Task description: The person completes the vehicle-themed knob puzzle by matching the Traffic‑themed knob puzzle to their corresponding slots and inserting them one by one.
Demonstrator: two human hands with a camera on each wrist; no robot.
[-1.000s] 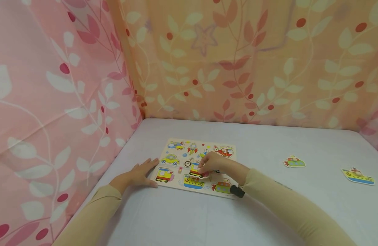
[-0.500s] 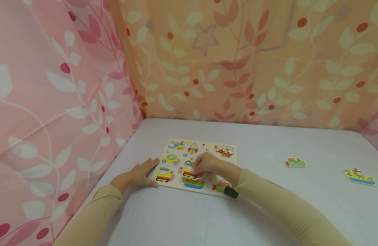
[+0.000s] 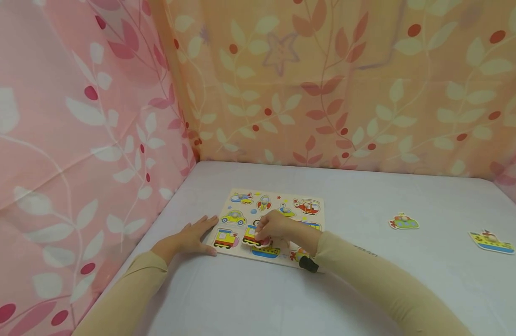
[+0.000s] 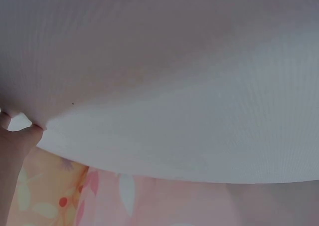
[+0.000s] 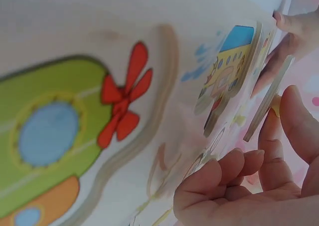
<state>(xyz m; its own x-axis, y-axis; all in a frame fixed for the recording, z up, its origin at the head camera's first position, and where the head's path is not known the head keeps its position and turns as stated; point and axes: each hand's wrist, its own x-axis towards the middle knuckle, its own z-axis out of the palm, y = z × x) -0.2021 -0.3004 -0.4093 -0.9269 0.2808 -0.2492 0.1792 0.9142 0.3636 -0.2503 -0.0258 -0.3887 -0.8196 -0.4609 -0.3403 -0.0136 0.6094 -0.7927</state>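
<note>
My right hand (image 3: 275,225) pinches a train puzzle piece (image 3: 250,234) by its knob, low over a wooden puzzle board (image 3: 241,252). In the right wrist view the train piece (image 5: 269,99) shows edge-on between thumb and index finger, tilted, while the other fingers curl in. To its left on the board lies a matching train picture (image 3: 225,239). The piece overlaps the printed boat picture (image 3: 267,250) in the head view. My left hand (image 3: 193,239) rests at the board's left edge, fingers spread; its fingertips (image 4: 36,129) show at the edge of the left wrist view.
A submarine piece (image 3: 403,222) and a boat piece (image 3: 491,242) lie on the white table (image 3: 350,298) to the right. Several other vehicles, such as a yellow car (image 3: 233,218) and a helicopter (image 3: 307,206), sit on the board. Patterned curtains stand behind and at left.
My right hand has moved left across the board with the train piece, bringing it closer to the train picture. The left hand has stayed in place.
</note>
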